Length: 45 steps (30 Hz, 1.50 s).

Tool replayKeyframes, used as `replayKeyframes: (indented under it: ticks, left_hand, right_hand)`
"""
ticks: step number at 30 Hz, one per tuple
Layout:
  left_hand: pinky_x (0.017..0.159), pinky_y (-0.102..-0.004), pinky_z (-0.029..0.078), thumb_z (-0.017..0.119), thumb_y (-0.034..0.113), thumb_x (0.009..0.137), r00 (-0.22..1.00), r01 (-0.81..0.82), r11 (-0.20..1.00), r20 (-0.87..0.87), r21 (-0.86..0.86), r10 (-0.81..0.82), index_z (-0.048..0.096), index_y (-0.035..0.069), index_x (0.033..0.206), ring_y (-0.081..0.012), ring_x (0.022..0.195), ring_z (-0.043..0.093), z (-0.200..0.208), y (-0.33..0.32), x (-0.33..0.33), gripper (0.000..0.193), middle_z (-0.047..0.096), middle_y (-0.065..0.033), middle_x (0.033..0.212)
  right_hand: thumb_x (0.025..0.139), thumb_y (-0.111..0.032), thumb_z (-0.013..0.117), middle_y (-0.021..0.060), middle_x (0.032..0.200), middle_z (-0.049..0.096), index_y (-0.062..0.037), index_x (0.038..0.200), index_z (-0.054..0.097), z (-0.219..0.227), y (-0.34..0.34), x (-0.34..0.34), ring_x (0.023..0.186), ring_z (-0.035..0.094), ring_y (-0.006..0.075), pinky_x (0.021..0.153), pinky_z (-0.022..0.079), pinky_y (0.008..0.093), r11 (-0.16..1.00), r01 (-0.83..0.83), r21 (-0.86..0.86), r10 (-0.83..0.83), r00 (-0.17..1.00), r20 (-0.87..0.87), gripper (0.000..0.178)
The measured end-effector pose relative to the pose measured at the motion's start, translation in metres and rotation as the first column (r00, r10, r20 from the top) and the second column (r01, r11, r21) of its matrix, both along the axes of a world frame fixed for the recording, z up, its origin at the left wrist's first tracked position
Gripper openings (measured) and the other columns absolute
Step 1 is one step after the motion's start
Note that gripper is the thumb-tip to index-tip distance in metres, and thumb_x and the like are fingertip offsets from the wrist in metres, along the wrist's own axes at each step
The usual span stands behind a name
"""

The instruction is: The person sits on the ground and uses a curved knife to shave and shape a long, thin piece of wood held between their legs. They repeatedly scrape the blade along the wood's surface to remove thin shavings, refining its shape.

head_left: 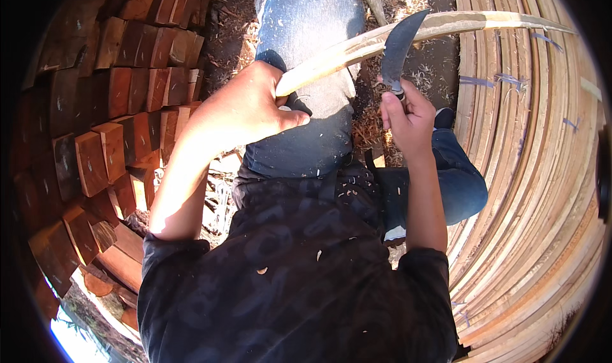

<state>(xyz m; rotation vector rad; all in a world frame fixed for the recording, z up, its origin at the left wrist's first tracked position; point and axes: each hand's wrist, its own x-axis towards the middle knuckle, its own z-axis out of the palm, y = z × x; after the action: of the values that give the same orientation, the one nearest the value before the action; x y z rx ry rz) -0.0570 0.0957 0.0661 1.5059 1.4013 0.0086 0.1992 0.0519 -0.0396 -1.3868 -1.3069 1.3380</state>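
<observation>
A long pale strip of wood point(357, 49) runs from above my thigh off to the far right, its shape bent by the lens. My left hand point(245, 105) is closed around its near end, the thumb pointing right. In my right hand point(408, 111) is a curved knife point(401, 47), gripped by its handle, most of which the fingers hide. The dark blade points up and crosses over the strip; whether its edge touches the wood I cannot tell. Light shavings dot my jeans point(306, 152) and dark shirt point(280, 286).
Stacked reddish-brown wood blocks point(92, 162) rise close on my left. A large stack of long pale wood strips point(510, 191), with some purple ties, fills the right side. Shavings point(370, 130) litter the ground between my legs. My bent right leg point(462, 184) lies beside the right stack.
</observation>
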Motion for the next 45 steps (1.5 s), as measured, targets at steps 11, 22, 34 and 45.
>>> replayKeyframes:
  ticks: [11, 22, 34, 45]
  left_hand:
    - [0.048, -0.0371, 0.042, 0.082, 0.026, 0.071, 0.988, -0.054, 0.979, -0.130, 0.198, 0.081, 0.055, -0.006, 0.063, -0.0180, 0.046, 0.051, -0.005, -0.014, 0.008, 0.042, 0.050, -0.0136, 0.049]
    - [0.055, -0.0436, 0.047, 0.081, 0.041, 0.071, 0.956, 0.024, 0.920, -0.279, 0.390, 0.094, 0.056, -0.006, 0.065, -0.0393, 0.056, 0.060, -0.006, -0.023, 0.018, 0.053, 0.054, -0.0234, 0.056]
    - [0.054, -0.0431, 0.046, 0.074, 0.045, 0.079, 0.951, 0.001, 0.952, -0.294, 0.305, 0.093, 0.057, -0.007, 0.066, -0.0372, 0.055, 0.059, -0.001, -0.019, 0.020, 0.055, 0.054, -0.0236, 0.056]
    - [0.050, -0.0427, 0.042, 0.068, 0.044, 0.085, 0.971, -0.028, 0.931, -0.213, 0.364, 0.112, 0.055, -0.006, 0.061, -0.0345, 0.047, 0.054, -0.008, -0.020, 0.019, 0.057, 0.049, -0.0221, 0.051]
  right_hand:
    - [0.101, -0.022, 0.046, 0.0020, 0.056, 0.048, 0.0011, 0.117, 0.059, 0.012, -0.001, 0.012, 0.045, 0.043, 0.0061, 0.042, 0.035, 0.0211, 0.981, 0.163, -0.109, -0.179, 0.971, -0.157, 0.031]
    - [0.096, -0.013, 0.054, 0.0046, 0.077, 0.054, 0.0001, 0.129, 0.047, 0.019, -0.004, 0.022, 0.064, 0.051, 0.0085, 0.053, 0.043, 0.0234, 0.974, 0.228, -0.011, -0.226, 0.952, -0.206, 0.037]
    - [0.082, -0.009, 0.070, 0.0113, 0.075, 0.058, -0.0014, 0.106, 0.063, 0.041, -0.016, -0.027, 0.057, 0.057, 0.0237, 0.053, 0.045, 0.0321, 0.920, 0.029, 0.392, -0.191, 0.904, 0.382, 0.027]
    - [0.083, -0.010, 0.070, 0.0124, 0.076, 0.065, -0.0010, 0.105, 0.065, 0.022, 0.007, 0.043, 0.061, 0.063, 0.0212, 0.056, 0.049, 0.0299, 0.862, 0.278, 0.423, -0.467, 0.761, 0.451, 0.025]
